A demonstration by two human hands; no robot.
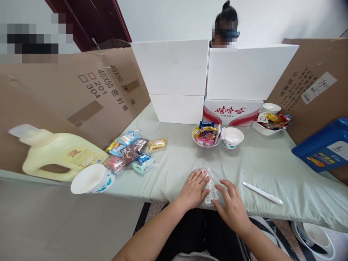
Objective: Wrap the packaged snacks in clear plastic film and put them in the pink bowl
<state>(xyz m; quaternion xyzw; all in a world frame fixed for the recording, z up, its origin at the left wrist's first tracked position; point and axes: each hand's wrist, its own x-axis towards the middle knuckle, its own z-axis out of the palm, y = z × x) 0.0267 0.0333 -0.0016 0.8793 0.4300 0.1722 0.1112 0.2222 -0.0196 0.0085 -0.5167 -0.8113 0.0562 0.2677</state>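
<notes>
A crumpled clear plastic bag (211, 192) lies at the near edge of the cloth-covered table. My left hand (193, 190) rests flat on its left side, fingers stretched out. At the bag's right edge is my right hand (231, 203), its fingers curved and apart, with the thumb near the bag's lower corner. What the bag contains, if anything, I cannot make out. To the right of my right hand lies a white utility knife (263, 193). Beyond the hands stand a bowl of wrapped snacks (207, 144) and a paper bowl (233, 138) with plastic inside.
Wrapped snacks (129, 155) lie left beside a paper bowl (89, 179) and a pale yellow jug (62, 154). White boxes (176, 72) wall the back, with a person (227, 21) behind. A snack tray (268, 129) and a blue jug (324, 146) stand right.
</notes>
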